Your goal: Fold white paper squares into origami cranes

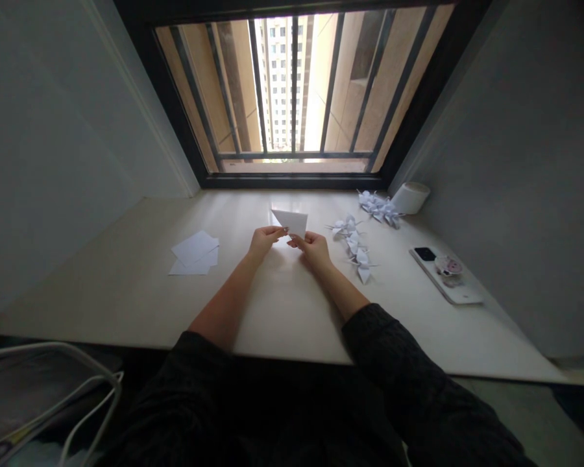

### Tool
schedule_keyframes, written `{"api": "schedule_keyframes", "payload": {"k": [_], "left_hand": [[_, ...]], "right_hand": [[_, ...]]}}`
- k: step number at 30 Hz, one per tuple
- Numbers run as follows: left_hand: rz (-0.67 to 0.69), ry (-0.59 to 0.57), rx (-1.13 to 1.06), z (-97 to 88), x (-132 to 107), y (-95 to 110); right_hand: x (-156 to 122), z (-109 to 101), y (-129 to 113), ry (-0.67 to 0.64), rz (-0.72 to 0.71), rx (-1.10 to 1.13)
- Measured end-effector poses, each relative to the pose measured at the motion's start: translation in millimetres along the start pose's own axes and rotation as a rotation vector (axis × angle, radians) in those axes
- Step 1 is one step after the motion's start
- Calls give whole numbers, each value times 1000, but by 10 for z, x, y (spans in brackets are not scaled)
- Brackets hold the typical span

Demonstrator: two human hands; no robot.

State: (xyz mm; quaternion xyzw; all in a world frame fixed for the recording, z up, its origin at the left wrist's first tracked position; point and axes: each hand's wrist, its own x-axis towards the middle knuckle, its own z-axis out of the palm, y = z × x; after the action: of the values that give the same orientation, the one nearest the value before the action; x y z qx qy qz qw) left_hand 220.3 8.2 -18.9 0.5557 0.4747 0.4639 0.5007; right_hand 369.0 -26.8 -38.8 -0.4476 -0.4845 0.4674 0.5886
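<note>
A folded sheet of white paper [294, 222] is held up between my two hands, a little above the pale sill. My left hand [265, 240] pinches its lower left edge. At its lower right edge my right hand [315, 246] grips it with thumb and fingers. The paper's top edge slants and comes to a point at the left. To the right of my right hand lies a row of small folded paper cranes [355, 243]. Loose white paper sheets [194, 250] overlap one another on the left.
More paper cranes [379, 209] cluster at the back right beside a white cylindrical roll [411, 197]. A phone [442, 277] with a round grip lies near the right wall. A barred window [294, 180] closes off the back. White cables [92, 370] loop below the sill's front left edge.
</note>
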Motion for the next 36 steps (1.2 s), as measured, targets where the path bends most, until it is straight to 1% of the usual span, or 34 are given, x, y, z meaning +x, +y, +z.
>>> {"api": "schedule_keyframes", "payload": {"k": [4,10,14,16,19,23,26,28,30,33,36], "left_hand": [[-23,114,-58,-51,46,4],[-19,256,-109,-174,107,32],[-3,309,-113,-184,107,42],[15,305,-84,-169,105,40],[87,280,2,-154,106,31],[194,216,120,-170,114,9],[225,180,222,-184,114,-10],[201,153,246,-183,112,-17],[151,115,215,-176,108,-15],[58,76,128,-169,101,-2],[-7,69,65,-170,94,11]], "right_hand": [[12,4,21,-27,7,-7],[18,15,58,-59,22,-27],[28,0,39,-61,16,-35],[33,-18,18,-47,12,-42],[40,-49,-11,9,-5,-69],[53,-87,-29,166,-15,-63],[64,-104,-37,303,-17,-14],[73,-114,-42,383,-13,5],[83,-123,-42,437,-7,14],[101,-136,-29,463,-7,14],[115,-142,-11,462,-21,8]]}}
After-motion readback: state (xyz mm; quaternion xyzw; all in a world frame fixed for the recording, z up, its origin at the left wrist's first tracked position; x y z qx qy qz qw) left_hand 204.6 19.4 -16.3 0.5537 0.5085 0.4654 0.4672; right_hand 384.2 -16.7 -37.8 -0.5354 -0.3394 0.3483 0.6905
